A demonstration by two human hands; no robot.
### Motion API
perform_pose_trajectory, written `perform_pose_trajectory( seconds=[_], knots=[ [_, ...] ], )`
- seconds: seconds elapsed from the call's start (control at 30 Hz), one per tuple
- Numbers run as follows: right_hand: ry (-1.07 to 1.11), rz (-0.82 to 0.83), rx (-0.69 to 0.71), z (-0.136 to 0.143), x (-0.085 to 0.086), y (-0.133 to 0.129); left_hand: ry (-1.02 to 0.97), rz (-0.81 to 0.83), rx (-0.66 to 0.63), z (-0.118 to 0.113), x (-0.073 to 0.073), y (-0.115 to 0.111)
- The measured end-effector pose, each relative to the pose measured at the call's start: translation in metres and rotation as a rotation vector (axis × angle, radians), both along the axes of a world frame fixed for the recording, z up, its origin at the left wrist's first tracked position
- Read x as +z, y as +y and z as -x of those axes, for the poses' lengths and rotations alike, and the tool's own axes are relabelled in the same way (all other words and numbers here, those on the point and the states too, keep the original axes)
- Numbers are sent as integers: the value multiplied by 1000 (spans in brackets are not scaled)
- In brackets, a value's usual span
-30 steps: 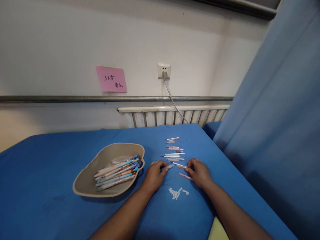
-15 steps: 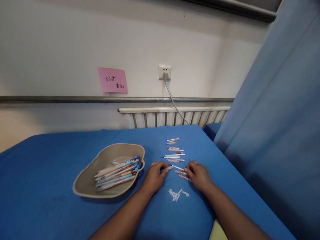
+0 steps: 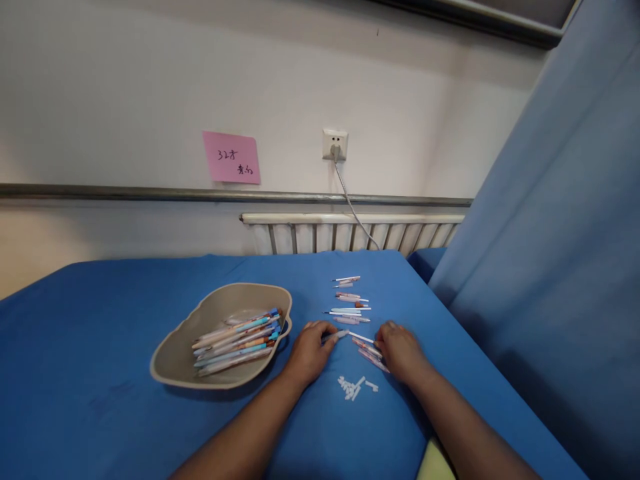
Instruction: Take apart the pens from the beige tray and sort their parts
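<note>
My left hand (image 3: 313,350) pinches a pale pen barrel (image 3: 342,334) that points right. My right hand (image 3: 400,348) grips the right end of a thin white refill (image 3: 361,338), whose left tip meets the barrel's end. Pink-patterned pen parts (image 3: 373,360) lie beside my right fingers, partly hidden by them. Beyond my hands, several pen barrels and refills (image 3: 351,311) lie in rows on the blue cloth (image 3: 310,433). Nearer me is a small pile of short white pieces (image 3: 351,388).
A beige tray (image 3: 163,380) with several pens (image 3: 240,340) stands to the left of my left hand. A blue curtain (image 3: 550,233) hangs at the right. Something yellow-green (image 3: 436,463) shows by my right forearm.
The refill's dark tip, visible before, no longer shows, and its left end now meets the barrel. My right hand has turned slightly; the view has shifted a little.
</note>
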State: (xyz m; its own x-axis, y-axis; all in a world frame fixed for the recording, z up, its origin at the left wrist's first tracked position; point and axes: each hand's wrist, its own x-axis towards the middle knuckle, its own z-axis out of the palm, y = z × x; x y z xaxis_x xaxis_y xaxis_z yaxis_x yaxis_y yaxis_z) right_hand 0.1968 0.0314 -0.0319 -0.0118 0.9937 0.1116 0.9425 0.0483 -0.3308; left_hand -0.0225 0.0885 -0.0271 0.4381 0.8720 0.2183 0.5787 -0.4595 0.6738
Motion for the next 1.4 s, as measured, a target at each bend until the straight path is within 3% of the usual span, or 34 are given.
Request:
perform_pose_trajectory(
  seconds=[0.4,0.6,0.8,0.9,1.03,1.2,1.4],
  knots=[
    [12,56,106,4,10,-3,-12,16,19,-1,1,1],
    [-118,92,101,7,16,-6,-45,21,24,-1,0,2],
    [-153,90,106,5,10,-7,-132,63,59,-1,-3,4],
    [-11,18,66,1,5,-5,-205,113,71,0,-5,6],
    [322,-100,-4,-1,1,0,-272,148,95,1,-4,8],
    [752,-128,-34,-2,-10,6,-348,180,102,1,-2,10],
    [955,-190,-155,-10,-13,12,-354,199,66,1,-3,11]
  ],
)
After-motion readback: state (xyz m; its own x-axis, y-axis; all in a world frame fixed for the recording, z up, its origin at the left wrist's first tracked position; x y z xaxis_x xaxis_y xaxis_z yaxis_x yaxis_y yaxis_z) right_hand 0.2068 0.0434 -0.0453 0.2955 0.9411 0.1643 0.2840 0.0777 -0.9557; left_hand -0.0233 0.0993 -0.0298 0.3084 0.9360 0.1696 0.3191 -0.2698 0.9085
